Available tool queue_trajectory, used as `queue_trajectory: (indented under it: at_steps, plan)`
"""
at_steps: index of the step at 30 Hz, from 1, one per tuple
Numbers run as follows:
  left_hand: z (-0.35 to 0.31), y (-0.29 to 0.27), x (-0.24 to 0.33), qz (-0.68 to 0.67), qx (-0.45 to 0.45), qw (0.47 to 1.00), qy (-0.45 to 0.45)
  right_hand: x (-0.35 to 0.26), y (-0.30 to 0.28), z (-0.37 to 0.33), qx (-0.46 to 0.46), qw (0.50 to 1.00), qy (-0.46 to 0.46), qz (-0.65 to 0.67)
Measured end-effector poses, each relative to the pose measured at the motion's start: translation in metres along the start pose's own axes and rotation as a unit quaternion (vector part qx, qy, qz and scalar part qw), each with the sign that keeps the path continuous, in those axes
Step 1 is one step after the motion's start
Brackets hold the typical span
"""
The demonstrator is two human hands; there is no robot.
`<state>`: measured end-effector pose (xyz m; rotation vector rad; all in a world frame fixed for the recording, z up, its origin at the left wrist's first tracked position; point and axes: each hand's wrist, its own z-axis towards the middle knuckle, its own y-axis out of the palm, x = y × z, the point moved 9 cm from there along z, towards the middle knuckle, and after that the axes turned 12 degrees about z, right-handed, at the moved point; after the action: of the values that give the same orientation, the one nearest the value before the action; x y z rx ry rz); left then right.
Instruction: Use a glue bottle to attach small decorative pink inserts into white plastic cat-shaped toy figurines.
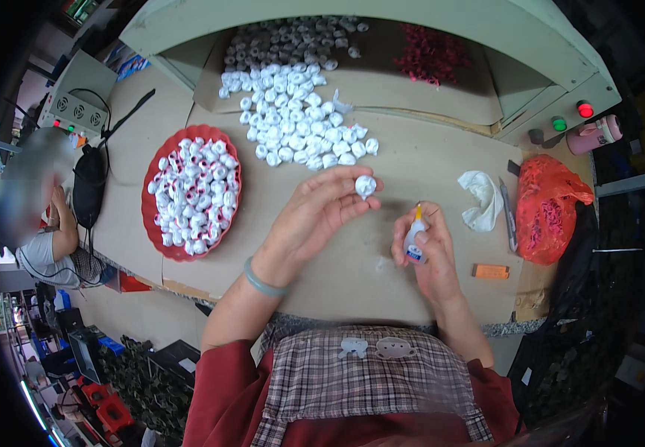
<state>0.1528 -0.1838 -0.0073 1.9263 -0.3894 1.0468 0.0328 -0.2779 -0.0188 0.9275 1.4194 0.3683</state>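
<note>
Over the middle of the workbench, my left hand (pixel 321 203) pinches a small round white piece (pixel 365 185) between thumb and fingers. My right hand (pixel 428 240) grips a small white glue bottle (pixel 415 246) with a blue label, its yellow nozzle pointing up. Nozzle and white piece are apart. Just beyond my left hand lies a spread of similar white pieces (pixel 293 115), reaching back under the cabinet. To the left, a red scalloped tray (pixel 149 216) holds many white pieces, several showing dark pink inside.
A green cabinet (pixel 382 22) arches over the back, with dark pink bits (pixel 434 56) under it. On the right lie a white cloth (pixel 480 200), a grey knife-like tool (pixel 509 216), an orange block (pixel 491 271), a red plastic bag (pixel 550 216) and a pink bottle (pixel 594 134). A person (pixel 47 201) sits left.
</note>
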Motion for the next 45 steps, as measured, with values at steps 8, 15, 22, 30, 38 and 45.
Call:
queue_trajectory:
  at_steps: [8, 15, 22, 30, 38, 45]
  plan:
    - [-0.041, -0.015, -0.04, -0.101, 0.008, 0.994, -0.03, -0.009, 0.01, -0.001, -0.014, 0.994, -0.057, -0.091]
    - [-0.052, -0.003, -0.036, -0.15, -0.037, 0.988, -0.01, -0.02, 0.016, -0.002, -0.027, 0.984, -0.101, -0.144]
    - [-0.058, -0.012, -0.036, -0.089, 0.007, 0.996, 0.0, -0.022, 0.004, -0.001, 0.049, 0.987, -0.123, -0.094]
    - [-0.06, -0.015, -0.03, -0.001, 0.026, 1.0, 0.016, -0.026, 0.008, -0.003, 0.063, 0.981, -0.122, -0.14]
    - [-0.059, -0.014, -0.031, 0.018, 0.006, 1.0, 0.021, -0.035, 0.018, -0.006, 0.034, 0.966, -0.173, -0.187]
    - [-0.06, -0.016, -0.028, 0.055, 0.012, 0.998, 0.033, -0.041, 0.028, -0.013, 0.021, 0.944, -0.213, -0.252]
